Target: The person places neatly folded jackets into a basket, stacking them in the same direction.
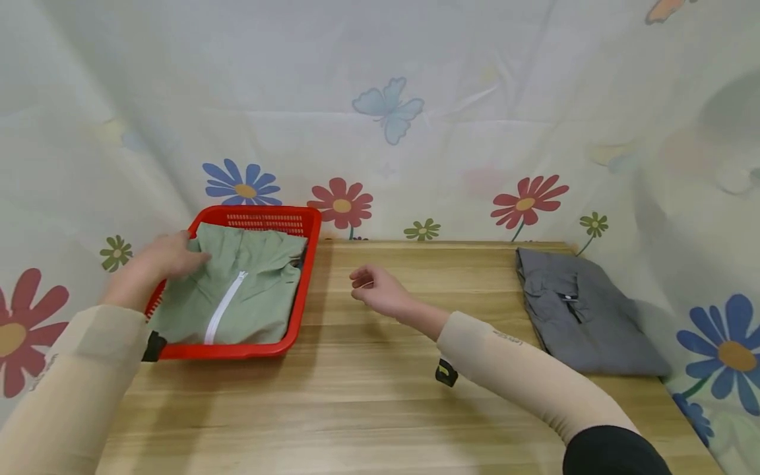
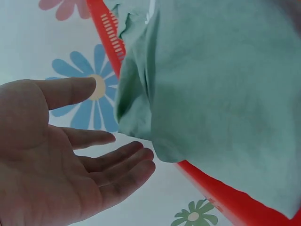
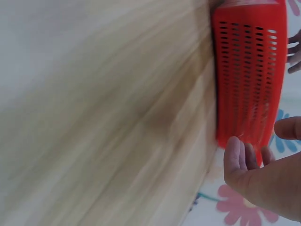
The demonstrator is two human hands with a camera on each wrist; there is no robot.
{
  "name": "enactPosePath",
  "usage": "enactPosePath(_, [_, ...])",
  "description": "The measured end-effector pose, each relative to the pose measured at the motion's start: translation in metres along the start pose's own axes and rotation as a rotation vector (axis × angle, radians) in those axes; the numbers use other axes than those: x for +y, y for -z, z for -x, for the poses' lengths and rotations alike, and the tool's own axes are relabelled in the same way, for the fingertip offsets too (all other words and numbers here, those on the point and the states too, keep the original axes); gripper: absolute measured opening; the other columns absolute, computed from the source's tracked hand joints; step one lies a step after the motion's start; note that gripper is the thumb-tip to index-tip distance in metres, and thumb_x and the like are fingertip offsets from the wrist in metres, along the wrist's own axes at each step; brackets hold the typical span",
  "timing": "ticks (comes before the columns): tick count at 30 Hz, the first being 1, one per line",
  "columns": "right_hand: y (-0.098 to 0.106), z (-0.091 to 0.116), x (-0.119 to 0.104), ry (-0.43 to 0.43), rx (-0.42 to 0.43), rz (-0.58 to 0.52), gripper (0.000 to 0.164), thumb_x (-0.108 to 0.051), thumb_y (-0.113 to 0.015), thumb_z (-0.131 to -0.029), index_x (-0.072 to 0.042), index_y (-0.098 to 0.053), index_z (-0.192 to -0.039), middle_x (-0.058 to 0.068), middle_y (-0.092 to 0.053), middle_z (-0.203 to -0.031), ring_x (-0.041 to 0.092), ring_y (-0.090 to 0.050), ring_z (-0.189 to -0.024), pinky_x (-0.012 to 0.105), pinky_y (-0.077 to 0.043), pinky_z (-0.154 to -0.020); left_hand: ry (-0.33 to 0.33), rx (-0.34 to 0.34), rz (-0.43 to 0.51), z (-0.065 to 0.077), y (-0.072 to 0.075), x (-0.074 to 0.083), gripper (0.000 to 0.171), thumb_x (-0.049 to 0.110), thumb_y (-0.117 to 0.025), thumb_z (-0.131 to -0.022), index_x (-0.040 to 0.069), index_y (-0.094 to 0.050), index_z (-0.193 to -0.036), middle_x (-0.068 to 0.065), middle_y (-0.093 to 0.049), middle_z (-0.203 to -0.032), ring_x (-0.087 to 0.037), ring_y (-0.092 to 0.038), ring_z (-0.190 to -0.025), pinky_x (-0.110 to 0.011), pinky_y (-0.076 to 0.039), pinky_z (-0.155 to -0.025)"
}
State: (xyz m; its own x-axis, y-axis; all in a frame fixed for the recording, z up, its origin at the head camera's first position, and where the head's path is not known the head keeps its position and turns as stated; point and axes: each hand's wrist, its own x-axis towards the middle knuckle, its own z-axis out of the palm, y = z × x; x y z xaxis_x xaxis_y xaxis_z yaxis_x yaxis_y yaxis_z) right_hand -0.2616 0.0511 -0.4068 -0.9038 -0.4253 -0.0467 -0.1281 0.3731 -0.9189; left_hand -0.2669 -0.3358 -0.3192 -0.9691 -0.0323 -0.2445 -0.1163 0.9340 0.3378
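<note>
A folded light green jacket (image 1: 267,290) with a white zipper lies in a red plastic basket (image 1: 231,351) on the left of the table. My left hand (image 1: 178,256) is at the basket's far left corner, overlapping the jacket's edge in the head view. Its fingers are spread and hold nothing in the left wrist view, where the jacket (image 2: 221,84) bulges over the rim. To the right of the basket, my right hand (image 1: 380,290) hovers over the table with loosely bent fingers and nothing in them. The basket's perforated side (image 3: 244,70) shows behind it in the right wrist view.
A folded grey garment (image 1: 588,316) with a dark zipper pull lies at the right end of the wooden table (image 1: 356,409). A white curtain (image 1: 451,145) printed with flowers and butterflies hangs behind the table and along its sides.
</note>
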Motion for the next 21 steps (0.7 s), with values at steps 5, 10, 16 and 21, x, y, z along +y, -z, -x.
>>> enactPosePath(5, [0.022, 0.02, 0.023, -0.001, 0.007, 0.075, 0.029, -0.004, -0.062, -0.097, 0.004, -0.06, -0.125, 0.021, -0.064, -0.121, 0.03, -0.061, -0.109, 0.041, -0.051, -0.095, -0.02, -0.01, -0.011, 0.005, -0.001, 0.01, 0.08, 0.029, -0.055, -0.103, -0.024, -0.017, -0.148, -0.046, -0.033, -0.138, -0.06, -0.038, -0.119, -0.072, -0.039, -0.1])
enactPosePath(10, [0.041, 0.036, 0.041, 0.003, -0.02, 0.085, 0.029, -0.003, -0.059, -0.1, 0.008, -0.059, -0.126, 0.025, -0.062, -0.123, 0.032, -0.06, -0.109, 0.041, -0.051, -0.093, -0.011, -0.004, -0.062, 0.015, -0.003, 0.027, 0.086, 0.034, -0.057, -0.102, -0.02, -0.013, -0.152, -0.049, -0.025, -0.145, -0.063, -0.032, -0.126, -0.074, -0.038, -0.099])
enactPosePath(16, [0.061, 0.057, 0.056, -0.012, -0.036, 0.068, 0.029, -0.006, -0.058, -0.101, 0.008, -0.06, -0.127, 0.026, -0.061, -0.125, 0.033, -0.061, -0.11, 0.038, -0.054, -0.084, -0.044, 0.011, -0.104, 0.025, -0.006, 0.05, 0.083, 0.038, -0.057, -0.102, -0.016, -0.021, -0.153, -0.046, -0.028, -0.148, -0.063, -0.033, -0.129, -0.075, -0.037, -0.099])
enactPosePath(21, [0.078, 0.071, 0.066, -0.006, -0.014, 0.083, 0.029, -0.008, -0.059, -0.102, 0.008, -0.06, -0.126, 0.026, -0.061, -0.126, 0.034, -0.06, -0.112, 0.04, -0.054, -0.088, -0.11, -0.008, -0.097, 0.034, -0.012, 0.072, 0.081, 0.038, -0.058, -0.101, -0.014, -0.025, -0.154, -0.043, -0.031, -0.15, -0.062, -0.032, -0.134, -0.075, -0.035, -0.101])
